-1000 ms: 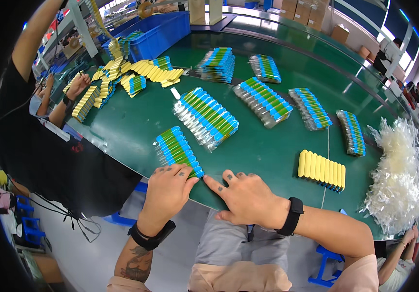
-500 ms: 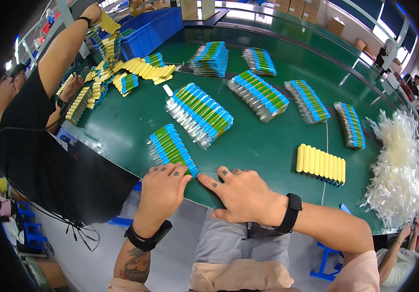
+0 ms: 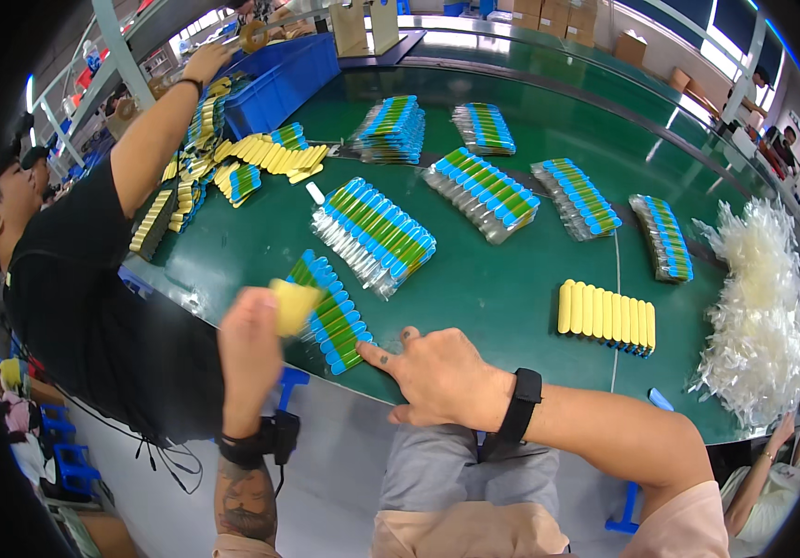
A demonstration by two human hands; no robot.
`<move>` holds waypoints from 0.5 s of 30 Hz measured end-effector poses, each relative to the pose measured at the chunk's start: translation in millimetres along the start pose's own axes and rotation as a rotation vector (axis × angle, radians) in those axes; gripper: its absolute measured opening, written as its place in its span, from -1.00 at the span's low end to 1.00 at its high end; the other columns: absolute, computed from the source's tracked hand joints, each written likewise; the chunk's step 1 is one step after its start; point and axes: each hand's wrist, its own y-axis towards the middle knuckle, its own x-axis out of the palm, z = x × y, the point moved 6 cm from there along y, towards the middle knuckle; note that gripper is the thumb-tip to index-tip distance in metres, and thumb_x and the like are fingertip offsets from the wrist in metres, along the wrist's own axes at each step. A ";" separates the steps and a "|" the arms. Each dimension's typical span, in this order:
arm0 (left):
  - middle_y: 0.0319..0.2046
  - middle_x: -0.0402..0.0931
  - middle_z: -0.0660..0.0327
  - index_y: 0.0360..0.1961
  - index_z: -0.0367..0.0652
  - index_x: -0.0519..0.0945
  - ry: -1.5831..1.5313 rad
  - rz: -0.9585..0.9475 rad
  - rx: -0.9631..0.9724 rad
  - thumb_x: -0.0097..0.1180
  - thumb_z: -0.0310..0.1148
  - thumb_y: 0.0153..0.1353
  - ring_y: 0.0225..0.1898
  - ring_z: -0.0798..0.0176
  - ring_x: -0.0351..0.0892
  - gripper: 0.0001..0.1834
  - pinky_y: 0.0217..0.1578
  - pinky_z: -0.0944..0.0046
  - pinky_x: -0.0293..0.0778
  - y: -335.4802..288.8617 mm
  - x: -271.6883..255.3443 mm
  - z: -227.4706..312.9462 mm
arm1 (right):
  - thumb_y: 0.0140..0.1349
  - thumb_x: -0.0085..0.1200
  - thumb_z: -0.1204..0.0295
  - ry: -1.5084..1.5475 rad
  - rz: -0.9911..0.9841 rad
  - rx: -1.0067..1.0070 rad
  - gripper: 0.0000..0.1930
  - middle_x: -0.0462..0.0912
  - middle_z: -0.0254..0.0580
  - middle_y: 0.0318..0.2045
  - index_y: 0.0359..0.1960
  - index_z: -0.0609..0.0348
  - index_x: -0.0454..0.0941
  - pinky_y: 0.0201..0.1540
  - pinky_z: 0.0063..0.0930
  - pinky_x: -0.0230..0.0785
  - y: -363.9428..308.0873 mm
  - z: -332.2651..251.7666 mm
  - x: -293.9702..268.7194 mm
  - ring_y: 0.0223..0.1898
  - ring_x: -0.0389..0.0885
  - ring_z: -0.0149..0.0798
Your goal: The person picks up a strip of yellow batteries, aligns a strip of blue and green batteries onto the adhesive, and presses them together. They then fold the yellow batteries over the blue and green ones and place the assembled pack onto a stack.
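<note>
Presently, in the head view, the blurred left hand (image 3: 249,339) has thumb and fingers closed on a yellow piece (image 3: 296,308) near the left side of a slanting row of blue-and-green round-ended strips (image 3: 342,327), while the right hand (image 3: 446,377), thumb and index spread apart and gripping nothing, rests its index fingertip on that row's right side. Since the row's near end lies by the near edge of the green table (image 3: 493,293), a slip of that fingertip or a brush from the left hand might skew the strips or push some off.
</note>
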 end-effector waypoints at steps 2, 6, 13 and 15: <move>-0.31 0.64 0.27 -0.18 -0.30 0.62 -0.314 0.233 -0.062 -0.07 -0.30 0.52 -0.32 0.41 0.58 -0.70 -0.23 0.33 0.49 21.8 -45.2 -35.0 | -0.04 0.43 -0.06 -0.004 -0.044 0.003 -0.07 0.62 0.11 -0.27 0.41 -0.09 0.37 -0.40 -0.22 0.58 1.3 -3.1 -0.3 -0.43 0.71 -0.01; 0.04 0.62 0.17 0.12 -0.27 0.54 -0.605 0.579 -0.056 -0.09 -0.24 0.53 -0.01 0.33 0.60 -0.65 -0.02 0.24 0.47 29.6 -125.2 -33.5 | -0.05 0.44 -0.07 0.015 -0.039 -0.017 -0.05 0.62 0.11 -0.27 0.42 -0.08 0.37 -0.38 -0.23 0.58 1.7 -6.7 -5.1 -0.43 0.71 -0.01; -0.04 0.47 0.12 0.03 -0.39 0.47 -0.447 0.597 0.152 -0.17 -0.30 0.57 0.04 0.27 0.45 -0.67 0.13 0.21 0.37 -57.4 -90.1 31.4 | 0.01 0.41 -0.07 0.016 0.070 -0.003 -0.03 0.55 0.10 -0.09 0.45 -0.04 0.26 -0.30 -0.25 0.58 -32.8 -19.1 -4.8 -0.25 0.72 -0.06; -0.32 0.38 0.18 -0.26 -0.30 0.44 -0.387 0.680 0.057 -0.13 -0.26 0.54 -0.27 0.31 0.37 -0.69 -0.17 0.25 0.38 -102.7 -46.6 43.9 | 0.03 0.41 -0.08 0.087 0.130 -0.040 -0.06 0.53 0.10 -0.08 0.41 0.03 0.29 -0.29 -0.23 0.58 -57.6 -25.5 -15.8 -0.24 0.71 -0.02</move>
